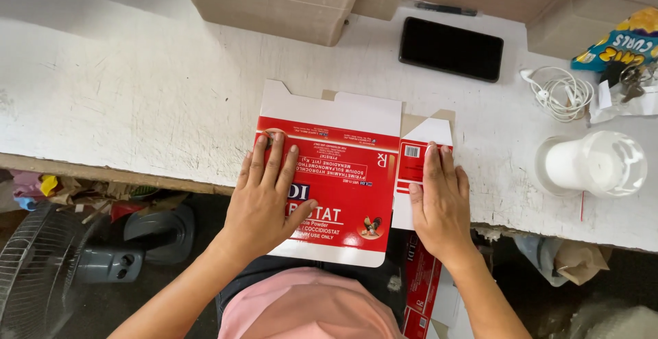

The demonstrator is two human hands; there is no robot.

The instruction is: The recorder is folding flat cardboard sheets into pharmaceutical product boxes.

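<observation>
A grey fan [41,270] stood on the floor at the far left, below the edge of the white table [137,92]. A stack of brown cardboard [274,0] lay at the back of the table. Nearer the front edge, a flat red and white carton [346,167] lay unfolded, its lower end hanging over the table edge above the person's lap. The left hand [264,198] lay flat on the carton's large red panel, palm down, fingers spread slightly and straight, gripping nothing. Just right of the fold, the right hand [441,202] pressed flat on the carton's narrow side flap, fingers together and straight, also closed on nothing. More red cartons [419,287] showed below the table by the right wrist. Behind the hands lay a black phone [451,48] with a pen [445,10] beyond it. Further right were coiled white earphones [562,92], a white plastic cup [596,164] on its side, and a blue and yellow snack bag [620,44].
</observation>
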